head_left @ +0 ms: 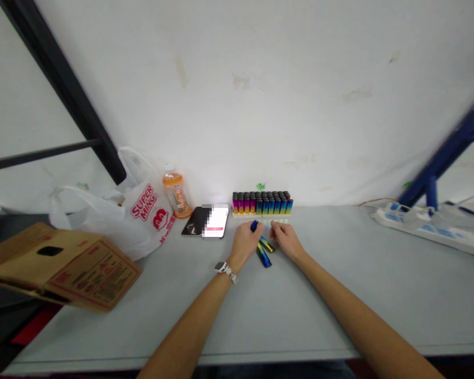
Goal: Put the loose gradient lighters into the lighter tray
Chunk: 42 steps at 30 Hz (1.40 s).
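My left hand [244, 241], with a watch [221, 267] on its wrist, is closed around a dark blue lighter [254, 226]; only one end of it shows above the fingers. Just to the right, my right hand [286, 239] is curled shut close to the left one, and whatever its fingertips pinch is hidden. Below and between the hands, a blue lighter [264, 256] and a yellow-and-blue lighter [267, 244] lie on the table. Behind them stand rows of lighters [263, 203] with black tops, pink-to-yellow on the left and blue-to-yellow on the right, in a pale tray [260, 215].
A tablet or phone [193, 222] with a lit screen lies left of the lighters, beside an orange bottle [177, 192]. Further left are a white plastic bag [142, 221] and a cardboard box [90, 271]. A white power strip [430, 229] lies at the right by the wall.
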Each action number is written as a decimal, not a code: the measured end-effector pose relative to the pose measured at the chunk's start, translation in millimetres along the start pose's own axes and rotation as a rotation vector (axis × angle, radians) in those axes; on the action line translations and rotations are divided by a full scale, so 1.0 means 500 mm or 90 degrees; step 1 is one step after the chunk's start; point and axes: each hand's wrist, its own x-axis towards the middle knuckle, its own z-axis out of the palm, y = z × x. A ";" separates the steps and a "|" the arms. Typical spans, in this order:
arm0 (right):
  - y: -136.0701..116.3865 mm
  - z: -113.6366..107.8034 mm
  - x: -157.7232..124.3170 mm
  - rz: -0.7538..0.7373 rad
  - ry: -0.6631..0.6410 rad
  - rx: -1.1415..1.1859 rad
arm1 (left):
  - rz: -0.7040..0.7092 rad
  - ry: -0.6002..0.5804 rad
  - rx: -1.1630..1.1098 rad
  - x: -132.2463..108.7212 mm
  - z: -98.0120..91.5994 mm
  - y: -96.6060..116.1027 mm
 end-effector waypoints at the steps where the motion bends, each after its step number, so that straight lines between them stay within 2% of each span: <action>1: -0.001 0.000 0.000 0.001 0.000 0.000 | 0.002 0.001 0.000 -0.001 -0.001 0.002; 6: -0.007 -0.001 -0.002 0.014 -0.001 0.002 | 0.000 0.011 -0.031 -0.001 -0.009 0.010; 12: -0.010 -0.001 -0.001 0.018 -0.011 0.005 | -0.112 -0.123 -0.263 0.030 -0.024 -0.008; 14: -0.008 0.000 0.000 0.018 -0.015 0.006 | -0.078 -0.127 -0.292 0.043 -0.029 -0.016; 18: -0.004 0.001 0.002 0.012 -0.019 -0.001 | -0.011 -0.079 -0.335 0.067 -0.037 -0.026; 21: -0.003 0.002 0.002 0.017 -0.022 -0.004 | 0.044 -0.060 -0.311 0.090 -0.044 -0.030; 29: -0.002 0.002 0.004 0.008 -0.024 -0.016 | 0.184 -0.006 -0.109 0.156 -0.046 -0.052; 33: -0.009 0.000 0.002 0.011 -0.024 -0.025 | 0.216 0.006 -0.035 0.177 -0.034 -0.072; 37: -0.010 -0.001 0.001 0.009 -0.023 -0.032 | 0.223 -0.018 0.005 0.188 -0.032 -0.089; 42: -0.002 0.001 0.003 0.015 -0.020 -0.034 | 0.208 -0.049 -0.011 0.189 -0.040 -0.084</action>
